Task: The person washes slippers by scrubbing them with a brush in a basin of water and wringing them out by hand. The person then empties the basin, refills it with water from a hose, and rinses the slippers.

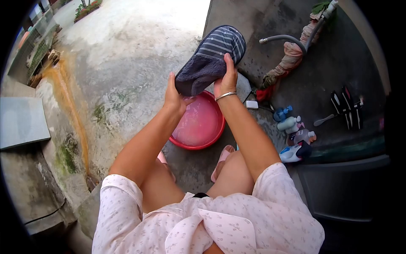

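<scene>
Both my hands hold up a dark slipper (202, 70) with a striped toe and a fuzzy grey opening, tilted with its toe to the upper right. At its heel end, my left hand (174, 96) grips the near left edge, thumb raised along the side. Around the right side wraps my right hand (226, 79), its thumb on the upper; a silver bangle circles that wrist. Below the slipper stands a red basin (198, 146) of cloudy, sudsy water, partly hidden by my forearms. The fingers beneath the slipper are mostly out of sight.
Several bottles (289, 123) stand to the right of the basin, near a white bar (251, 104). Farther right lie a spoon (325, 120) and dark striped footwear (347, 108). A grey hose (287, 39) runs along a cloth-wrapped pipe (292, 55). A grey slab (24, 120) is at left.
</scene>
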`<state>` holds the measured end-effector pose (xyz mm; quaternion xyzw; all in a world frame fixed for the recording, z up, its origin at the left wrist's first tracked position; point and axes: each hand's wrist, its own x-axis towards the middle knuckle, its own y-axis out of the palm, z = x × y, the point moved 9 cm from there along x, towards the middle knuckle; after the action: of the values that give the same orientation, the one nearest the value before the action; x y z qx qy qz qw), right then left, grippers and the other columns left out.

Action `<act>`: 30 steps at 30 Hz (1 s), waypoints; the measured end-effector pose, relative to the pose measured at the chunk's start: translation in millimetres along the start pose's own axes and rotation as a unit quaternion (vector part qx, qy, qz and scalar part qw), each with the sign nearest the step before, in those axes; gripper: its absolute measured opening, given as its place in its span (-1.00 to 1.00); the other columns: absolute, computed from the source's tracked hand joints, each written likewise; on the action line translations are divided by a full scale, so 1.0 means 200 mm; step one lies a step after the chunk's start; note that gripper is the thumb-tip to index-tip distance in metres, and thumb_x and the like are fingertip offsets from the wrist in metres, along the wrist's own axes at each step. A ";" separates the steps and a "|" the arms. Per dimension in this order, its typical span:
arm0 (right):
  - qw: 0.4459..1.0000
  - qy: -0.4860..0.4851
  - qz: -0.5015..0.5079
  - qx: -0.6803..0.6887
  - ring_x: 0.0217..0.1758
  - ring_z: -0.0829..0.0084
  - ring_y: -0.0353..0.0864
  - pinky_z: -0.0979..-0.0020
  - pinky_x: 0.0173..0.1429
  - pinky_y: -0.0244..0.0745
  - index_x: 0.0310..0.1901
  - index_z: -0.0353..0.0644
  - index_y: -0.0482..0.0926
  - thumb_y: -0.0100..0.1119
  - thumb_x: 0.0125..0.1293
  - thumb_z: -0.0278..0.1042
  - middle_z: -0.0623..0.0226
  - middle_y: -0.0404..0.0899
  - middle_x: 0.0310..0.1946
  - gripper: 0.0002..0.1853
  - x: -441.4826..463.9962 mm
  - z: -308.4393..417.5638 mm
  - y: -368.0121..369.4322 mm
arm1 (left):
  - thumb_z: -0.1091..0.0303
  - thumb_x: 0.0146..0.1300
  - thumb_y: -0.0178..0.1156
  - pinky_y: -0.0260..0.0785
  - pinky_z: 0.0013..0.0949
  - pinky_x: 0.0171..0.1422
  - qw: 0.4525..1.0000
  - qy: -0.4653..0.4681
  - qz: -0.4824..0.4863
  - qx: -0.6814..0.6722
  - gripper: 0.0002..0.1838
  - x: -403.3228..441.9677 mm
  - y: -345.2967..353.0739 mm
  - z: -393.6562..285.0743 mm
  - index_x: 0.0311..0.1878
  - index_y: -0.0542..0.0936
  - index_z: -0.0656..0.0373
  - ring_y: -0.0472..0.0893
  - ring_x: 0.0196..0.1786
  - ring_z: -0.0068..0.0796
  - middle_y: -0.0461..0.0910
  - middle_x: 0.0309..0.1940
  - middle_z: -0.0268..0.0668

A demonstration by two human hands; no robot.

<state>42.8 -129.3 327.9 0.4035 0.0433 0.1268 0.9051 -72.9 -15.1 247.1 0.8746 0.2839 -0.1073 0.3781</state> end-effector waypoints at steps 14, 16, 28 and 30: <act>0.999 0.051 -0.007 0.000 0.20 0.28 0.49 0.19 0.28 0.37 0.25 -0.09 0.41 0.05 0.24 0.35 0.34 0.48 0.20 -0.26 -0.11 -0.14 0.13 | 0.07 0.16 -0.12 0.43 -0.10 -0.11 0.957 0.080 -0.101 -0.260 -0.70 0.29 -0.13 -0.14 -0.37 0.43 0.10 0.55 -0.32 -0.18 0.58 -0.37 -0.17; 0.999 0.045 -0.016 0.009 0.19 0.29 0.49 0.25 0.28 0.37 0.24 -0.17 0.40 0.07 0.23 0.35 0.30 0.48 0.20 -0.22 -0.08 -0.14 0.12 | 0.08 0.13 -0.10 0.42 -0.13 -0.15 0.959 0.073 -0.102 -0.254 -0.72 0.29 -0.11 -0.13 -0.42 0.41 0.09 0.52 -0.36 -0.21 0.56 -0.43 -0.20; 0.988 0.086 -0.125 -0.012 0.23 0.24 0.46 0.23 0.32 0.30 0.27 -0.13 0.41 0.10 0.14 0.42 0.28 0.45 0.23 -0.15 0.08 -0.28 -0.15 | -0.05 0.14 -0.07 0.37 -0.13 -0.04 0.990 -0.005 -0.059 -0.132 -0.61 0.43 -0.11 0.05 -0.23 0.46 0.07 0.55 -0.17 -0.26 0.59 -0.24 -0.20; 0.980 0.091 -0.168 -0.050 0.22 0.19 0.48 0.15 0.31 0.33 0.27 -0.13 0.38 0.09 0.13 0.44 0.24 0.46 0.22 -0.14 0.14 -0.26 -0.23 | -0.11 0.19 -0.06 0.36 -0.12 0.02 0.995 -0.018 -0.043 -0.090 -0.53 0.49 -0.16 0.06 -0.10 0.49 0.09 0.55 -0.11 -0.27 0.59 -0.13 -0.19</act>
<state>69.2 -114.1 259.8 0.3313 0.1861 0.0109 0.9249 -10.3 34.5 179.7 0.8219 0.3232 -0.1128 0.4553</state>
